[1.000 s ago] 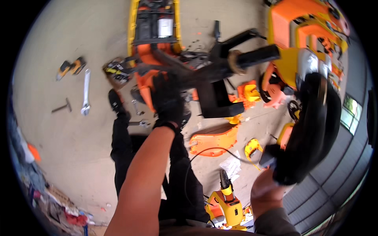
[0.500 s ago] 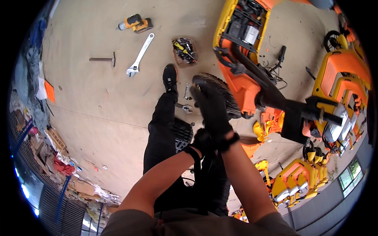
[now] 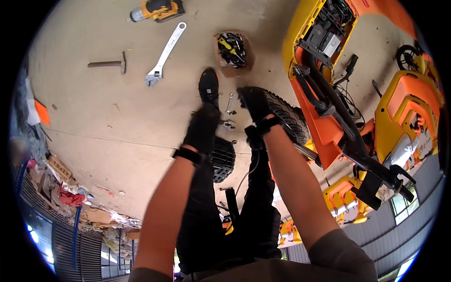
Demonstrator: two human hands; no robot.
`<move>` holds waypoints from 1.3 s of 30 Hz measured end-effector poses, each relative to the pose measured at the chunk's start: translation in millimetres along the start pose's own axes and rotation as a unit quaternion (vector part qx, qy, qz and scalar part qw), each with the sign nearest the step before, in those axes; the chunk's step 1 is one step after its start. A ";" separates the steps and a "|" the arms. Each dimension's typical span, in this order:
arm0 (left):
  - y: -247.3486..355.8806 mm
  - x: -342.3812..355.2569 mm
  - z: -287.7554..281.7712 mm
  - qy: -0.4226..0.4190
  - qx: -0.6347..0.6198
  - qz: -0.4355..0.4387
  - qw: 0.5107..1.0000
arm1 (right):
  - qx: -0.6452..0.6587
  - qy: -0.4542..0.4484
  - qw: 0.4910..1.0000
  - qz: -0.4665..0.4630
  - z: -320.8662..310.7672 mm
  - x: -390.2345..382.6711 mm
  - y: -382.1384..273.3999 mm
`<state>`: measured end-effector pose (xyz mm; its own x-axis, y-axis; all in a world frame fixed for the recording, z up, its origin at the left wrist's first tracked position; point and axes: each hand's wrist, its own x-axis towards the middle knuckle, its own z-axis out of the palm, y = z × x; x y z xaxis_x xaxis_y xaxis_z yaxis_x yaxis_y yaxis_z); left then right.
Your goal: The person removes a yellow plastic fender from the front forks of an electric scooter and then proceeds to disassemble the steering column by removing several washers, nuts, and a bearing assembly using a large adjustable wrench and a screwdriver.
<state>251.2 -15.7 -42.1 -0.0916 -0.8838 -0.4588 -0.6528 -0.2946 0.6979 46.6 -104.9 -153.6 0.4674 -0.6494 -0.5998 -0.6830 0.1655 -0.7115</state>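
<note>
My left hand [image 3: 202,128], in a black glove, hovers over my left lower leg; its fingers are blurred. My right hand [image 3: 255,103], gloved too, has its fingers partly stretched out beside a black knobby tyre [image 3: 289,115]; I cannot tell whether it touches. Neither hand visibly holds anything. On the floor between my hands lie a small spanner [image 3: 230,102] and an adjustable wrench [image 3: 229,125], its handle hidden by my left arm or leg. A second knobby tyre [image 3: 222,162] shows between my legs. The tyre by my right hand sits next to an orange and yellow scooter [image 3: 315,123].
Farther out on the floor lie a large adjustable wrench [image 3: 165,55], a hammer [image 3: 107,64] and a yellow power tool [image 3: 157,9]. An open cardboard box [image 3: 250,62] holds tools. More scooters [image 3: 399,101] stand right, and scrap [image 3: 70,195] is piled left.
My hands, together before with the left at the right wrist, have parted. The left has moved forward and left; the right has shifted slightly right. My view has shifted too.
</note>
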 end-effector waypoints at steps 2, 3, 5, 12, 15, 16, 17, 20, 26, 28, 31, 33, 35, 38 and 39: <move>-42.5 17.7 -24.4 0.069 0.166 0.010 0.984 | -0.119 0.011 0.990 -0.069 10.2 -21.6 11.7; -138.3 -1.4 -6.6 0.105 0.245 0.015 0.964 | -0.105 -0.014 0.992 -0.069 23.4 -28.7 -5.8; -158.7 35.3 -17.7 0.117 0.058 -0.300 0.945 | -0.064 -0.033 0.997 0.039 24.2 -60.8 6.2; -252.5 138.7 -23.9 0.030 0.276 -0.422 0.863 | 0.018 0.006 0.977 0.213 24.8 -134.3 -17.7; -315.4 157.8 10.8 0.135 0.370 -0.272 0.878 | 0.123 0.033 0.955 0.268 23.2 -142.5 -34.5; -338.2 158.4 24.8 0.175 0.388 -0.207 0.881 | 0.105 0.035 0.960 0.259 18.9 -140.1 -42.7; -362.9 156.5 33.9 0.175 0.411 -0.219 0.868 | 0.089 0.036 0.964 0.248 15.4 -137.3 -50.2; -444.0 148.7 26.5 0.218 0.397 -0.167 0.876 | 0.136 0.012 0.935 0.328 21.5 -135.8 -58.9; -513.3 132.2 -29.1 0.051 0.159 -0.237 0.957 | 0.216 0.080 0.938 0.258 34.6 -137.9 -81.1; -486.1 118.6 -25.6 0.059 0.051 -0.119 0.990 | 0.303 0.158 0.915 0.217 35.6 -161.0 -93.3; -379.5 83.0 -41.6 -0.039 0.025 -0.073 0.996 | 0.272 0.174 0.930 0.174 26.7 -161.9 -122.3; -299.3 44.5 -43.1 -0.078 0.015 -0.056 0.995 | 0.428 0.017 0.856 0.289 -15.5 -157.5 -167.8; -204.9 23.7 -51.8 -0.077 0.072 0.102 0.989 | 0.316 0.148 0.921 0.173 -28.3 -182.4 -191.9; -43.0 -8.2 -93.4 -0.092 0.126 0.261 0.953 | 0.060 0.256 0.965 0.009 -92.1 -217.3 -232.5; 15.7 -13.7 -110.6 -0.159 0.141 0.229 0.950 | 0.055 0.221 0.973 0.031 -109.8 -235.7 -240.0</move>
<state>325.4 -48.4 36.0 -0.6076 -0.7282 -0.3170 -0.6611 0.2425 0.7100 38.7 -73.0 198.7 0.1241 -0.8874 -0.4440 -0.6259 0.2772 -0.7290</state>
